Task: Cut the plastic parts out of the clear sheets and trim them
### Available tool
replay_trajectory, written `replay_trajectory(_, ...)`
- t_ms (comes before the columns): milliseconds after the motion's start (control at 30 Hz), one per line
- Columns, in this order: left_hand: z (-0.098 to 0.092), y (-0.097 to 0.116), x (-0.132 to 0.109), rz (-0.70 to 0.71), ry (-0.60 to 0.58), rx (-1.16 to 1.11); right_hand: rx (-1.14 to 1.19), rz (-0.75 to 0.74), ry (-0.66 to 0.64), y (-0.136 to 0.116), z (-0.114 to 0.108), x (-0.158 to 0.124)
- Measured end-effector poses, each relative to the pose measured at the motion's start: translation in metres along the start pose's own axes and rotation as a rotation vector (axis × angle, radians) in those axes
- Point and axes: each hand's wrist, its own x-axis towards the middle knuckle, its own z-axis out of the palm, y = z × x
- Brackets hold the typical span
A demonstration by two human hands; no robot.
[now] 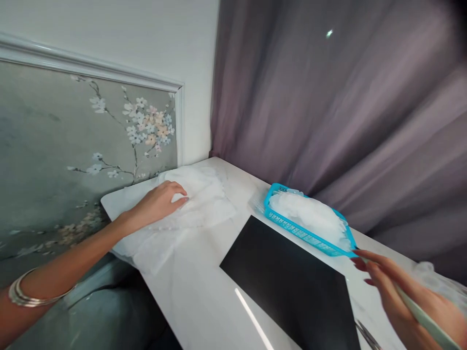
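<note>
My left hand (164, 201) rests over a spread of thin white sheer material (207, 194) at the table's far left corner. Its fingers curve, with a gap between thumb and forefinger. Over on the right, my right hand (412, 291) holds a slim pale green stick (419, 313), pen-like in shape, its tip hidden by the fingers. Those fingertips are at the near right corner of a blue plastic basket (302, 236). Soft white stuff (310, 214) fills the basket; I cannot tell whether it is cloth or film.
A flat black board (295, 282) lies on the white marbled table (197, 277) in front of the basket. Beside its right edge is a metal tool (367, 334), partly cut off. Clear crumpled plastic (434, 274) sits at far right. A purple-grey curtain (292, 97) hangs behind.
</note>
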Motion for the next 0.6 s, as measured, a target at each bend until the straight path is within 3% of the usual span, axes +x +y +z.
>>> replay_trajectory(167, 0.012, 0.000, -0.001, -0.083, -0.284, 0.099, 0.012, 0.034, -0.105, -0.042, 0.017, -0.005)
replay_trajectory(233, 0.014, -0.001, 0.003, -0.082, -0.330, 0.095, 0.045, 0.013, -0.139, -0.050, 0.023, -0.009)
replay_trajectory(433, 0.021, -0.003, 0.017, -0.060, -0.306, 0.147, 0.124, -0.102, -0.255, -0.069, 0.043, -0.015)
replay_trajectory(600, 0.021, 0.011, -0.001, -0.045, -0.225, 0.186, 0.145, -0.179, -0.360, -0.084, 0.054, -0.019)
